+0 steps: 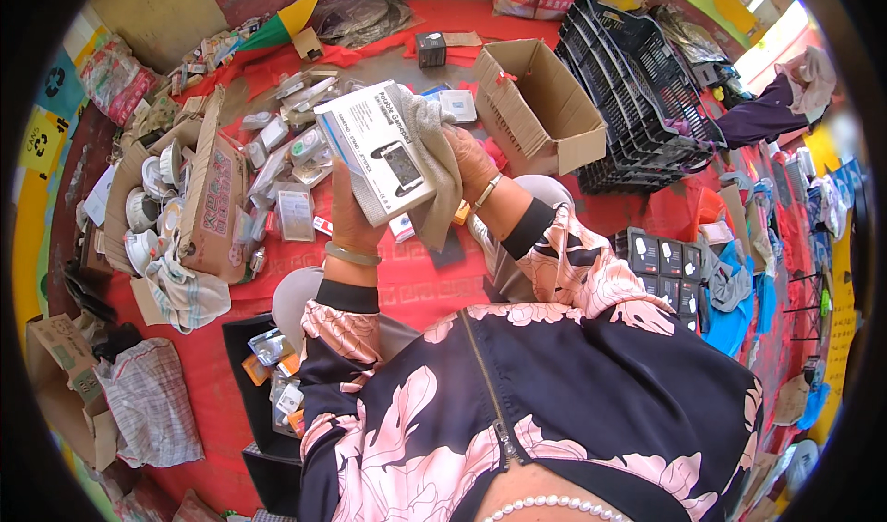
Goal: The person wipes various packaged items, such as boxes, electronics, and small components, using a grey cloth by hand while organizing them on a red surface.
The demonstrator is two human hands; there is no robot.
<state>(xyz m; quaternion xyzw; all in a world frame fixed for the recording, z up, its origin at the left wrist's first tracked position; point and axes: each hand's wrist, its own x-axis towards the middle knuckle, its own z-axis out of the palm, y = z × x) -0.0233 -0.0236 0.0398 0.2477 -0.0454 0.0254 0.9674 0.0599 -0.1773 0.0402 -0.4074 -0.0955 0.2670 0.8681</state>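
Up in front of me is a white gamepad box (pixel 374 143) with a picture of a handheld device on its face, tilted to one side. My left hand (pixel 351 203) grips its lower left side, with the fingers mostly behind the box. A grey-beige cloth (pixel 436 157) lies over the box's right edge. My right hand (pixel 473 163) is closed on that cloth and presses it against the box. Below and behind the box, a heap of small packaged goods (pixel 294 212) lies on the red floor covering.
An open cardboard box (pixel 531 106) stands at the far right, beside stacked black plastic crates (pixel 637 106). On the left, a carton (pixel 217 203) holds white round fixtures. Several small black boxes (pixel 661 259) sit by my right elbow. A black bin (pixel 242 365) with small packages is at lower left.
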